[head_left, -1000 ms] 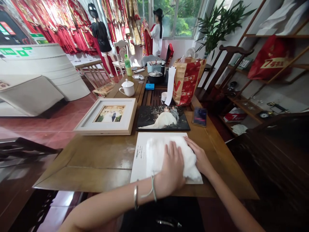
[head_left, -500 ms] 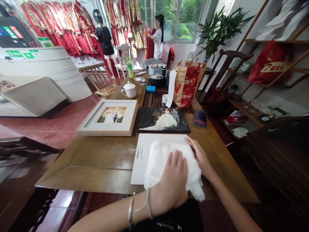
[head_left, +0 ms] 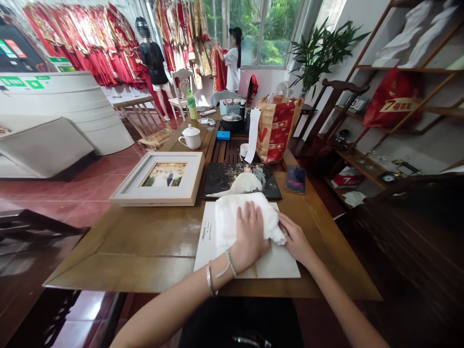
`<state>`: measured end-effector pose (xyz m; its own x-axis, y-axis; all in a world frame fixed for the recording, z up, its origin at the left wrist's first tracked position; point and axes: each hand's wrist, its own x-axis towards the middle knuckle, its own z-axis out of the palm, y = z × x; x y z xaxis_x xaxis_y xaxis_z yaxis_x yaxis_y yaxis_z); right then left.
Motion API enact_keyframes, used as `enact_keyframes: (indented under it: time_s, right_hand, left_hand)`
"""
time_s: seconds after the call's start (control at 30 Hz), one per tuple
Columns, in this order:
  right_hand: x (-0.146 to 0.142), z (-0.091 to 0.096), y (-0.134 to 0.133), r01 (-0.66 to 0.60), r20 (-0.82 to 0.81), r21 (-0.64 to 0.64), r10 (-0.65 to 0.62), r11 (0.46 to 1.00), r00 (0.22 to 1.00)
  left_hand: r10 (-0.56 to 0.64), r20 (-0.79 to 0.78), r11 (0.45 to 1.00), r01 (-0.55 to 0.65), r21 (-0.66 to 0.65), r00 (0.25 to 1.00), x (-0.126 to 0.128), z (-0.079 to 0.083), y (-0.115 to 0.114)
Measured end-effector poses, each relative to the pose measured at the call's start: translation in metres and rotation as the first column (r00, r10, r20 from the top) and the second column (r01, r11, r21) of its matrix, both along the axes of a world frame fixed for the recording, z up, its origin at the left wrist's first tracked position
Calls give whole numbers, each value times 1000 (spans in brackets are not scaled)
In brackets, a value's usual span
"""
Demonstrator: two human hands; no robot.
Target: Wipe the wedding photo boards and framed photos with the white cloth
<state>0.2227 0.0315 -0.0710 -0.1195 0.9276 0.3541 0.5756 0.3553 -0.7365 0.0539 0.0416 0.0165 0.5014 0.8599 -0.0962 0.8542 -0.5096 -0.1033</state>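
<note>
A white panel [head_left: 279,263] with small print along its left edge lies flat on the wooden table [head_left: 145,241] in front of me. A white cloth [head_left: 232,215] is spread over the panel's far half. My left hand [head_left: 248,237], bracelets on the wrist, lies flat on the cloth with fingers stretched out. My right hand [head_left: 295,239] rests on the panel's right side, fingertips at the cloth's edge, fingers extended. Just beyond the panel lies a dark wedding photo print [head_left: 224,181], partly overlapped by the cloth.
A white framed photo [head_left: 161,176] sits to the left, a small standing card [head_left: 295,179] to the right. Farther back are a white lidded cup [head_left: 190,137], a red paper bag [head_left: 275,128] and a wooden chair [head_left: 326,121]. Two people [head_left: 232,55] stand by hanging red garments.
My left hand has pushed the cloth from the panel's near edge up to its far edge. The right hand stayed on the panel's right side.
</note>
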Motion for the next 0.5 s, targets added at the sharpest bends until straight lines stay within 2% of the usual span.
enact_keyframes:
  time_s: [0.07, 0.13, 0.27, 0.37, 0.43, 0.5]
  right_hand:
    - [0, 1, 0, -1, 8, 0, 1, 1000, 1000]
    - [-1, 1, 0, -3, 22, 5, 3, 1000, 1000]
    - [-2, 3, -1, -7, 45, 18, 6, 1000, 999]
    - [-4, 5, -2, 7, 46, 20, -8, 1000, 999]
    - [-5, 6, -3, 13, 43, 14, -14, 1000, 999]
    - [-5, 6, -3, 16, 41, 5, -16, 1000, 999]
  left_hand:
    - [14, -1, 1000, -14, 11, 1000, 1, 2, 4]
    - [4, -17, 1000, -4, 3, 1000, -3, 2, -8]
    - [-138, -10, 988, 137, -69, 990, -25, 3, -59]
    - [-285, 40, 928, 287, -237, 958, -45, 11, -90]
    - [-292, 77, 895, 301, -329, 953, -52, 17, -96]
    - [-218, 110, 906, 243, -346, 970, -52, 20, -88]
